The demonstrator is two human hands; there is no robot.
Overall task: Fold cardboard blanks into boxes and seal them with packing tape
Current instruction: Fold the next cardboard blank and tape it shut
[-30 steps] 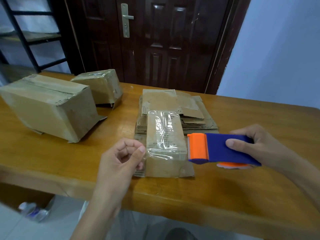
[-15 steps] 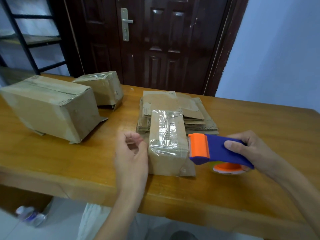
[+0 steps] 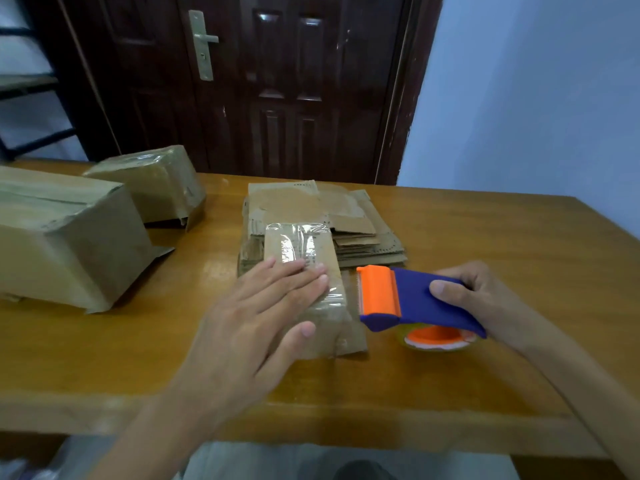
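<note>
A small cardboard box point(image 3: 304, 244) with shiny clear tape on its top stands in the middle of the wooden table point(image 3: 485, 237). My left hand point(image 3: 263, 313) lies flat on the box top, fingers straight, thumb against its near side. Just right of the box, my right hand point(image 3: 481, 299) grips the blue and orange tape dispenser point(image 3: 408, 299), whose roll rests on the table. Behind the box lies a stack of flat cardboard blanks point(image 3: 349, 223).
Two folded, taped boxes stand at the left: a large one point(image 3: 62, 244) near the table's left edge and a smaller one point(image 3: 152, 181) behind it. A dark door point(image 3: 277, 81) and a blue wall are beyond the table. The table's front edge is close to me.
My left hand opened from a loose curl beside the box and came down flat onto its taped top. The dispenser dropped slightly until its roll met the table.
</note>
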